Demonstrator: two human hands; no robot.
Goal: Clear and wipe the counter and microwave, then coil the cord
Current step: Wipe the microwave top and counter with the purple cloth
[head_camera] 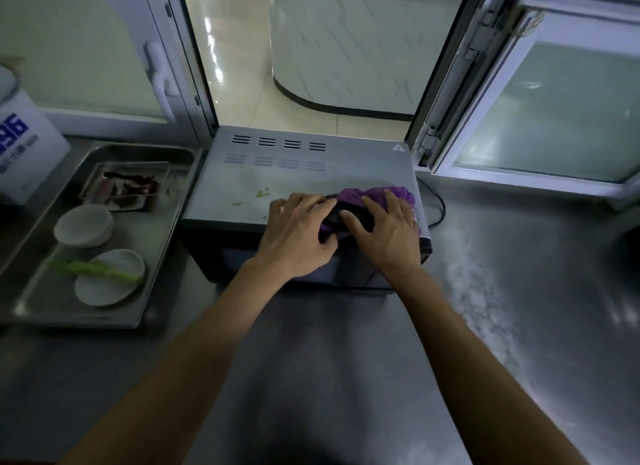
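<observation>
A grey microwave (pixel 277 180) stands on the steel counter (pixel 519 291) below an open window. On the right part of its top lies a bunched purple cloth (pixel 374 196). My left hand (pixel 298 232) and my right hand (pixel 384 229) both press down on the cloth near the top's front edge, fingers spread over it. Small green food scraps (pixel 261 193) lie on the top, left of my hands. The black cord (pixel 438 204) loops on the counter behind the microwave's right side.
Left of the microwave sits a steel tray (pixel 41 308) holding a white bowl (pixel 83 225), a white plate (pixel 110 288) with a green vegetable stalk (pixel 93 268), and a small tray of red scraps (pixel 128 187). A white box (pixel 24 145) stands at far left. Window frames flank the opening.
</observation>
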